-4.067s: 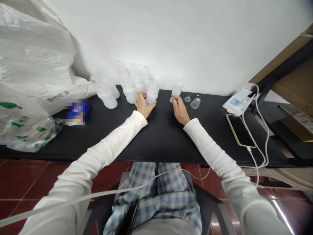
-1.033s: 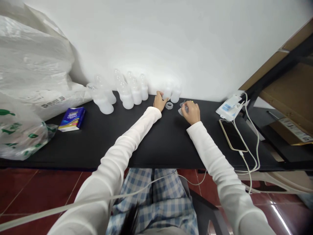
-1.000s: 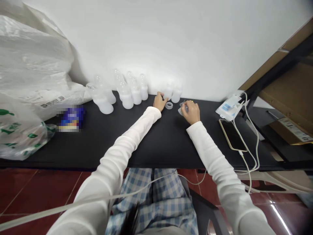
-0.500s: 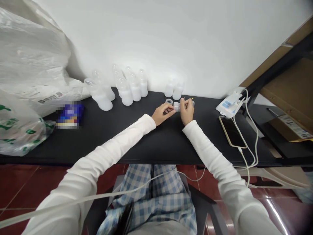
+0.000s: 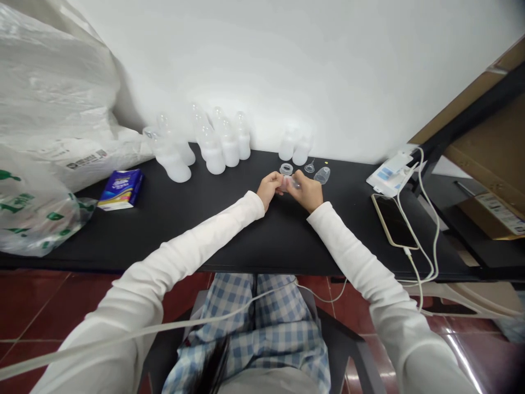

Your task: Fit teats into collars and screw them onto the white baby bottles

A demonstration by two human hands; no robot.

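My left hand (image 5: 269, 189) is closed around one end of a small translucent bottle (image 5: 290, 184). On the other side, my right hand (image 5: 308, 191) grips the same bottle, and the fingers of both hands hide much of it. A translucent ring (image 5: 286, 169) lies just behind my hands. To its right, a clear nipple (image 5: 310, 167) stands on the black table with its thin tip up. Beside my right hand rests a clear dome cap (image 5: 322, 175). Two white bottles (image 5: 302, 150) without caps stand against the wall.
Several capped bottles (image 5: 214, 156) stand at the back left. A blue packet (image 5: 121, 189) lies near plastic bags (image 5: 45, 213). To the right, a phone (image 5: 394, 220) with white cables (image 5: 429, 241) lies by a white package (image 5: 389, 174). The black table (image 5: 229, 230) borders a white wall.
My right hand has let go of the nipple, which now stands on the table, and has moved down to the bottle. Both hands are closer together on it.
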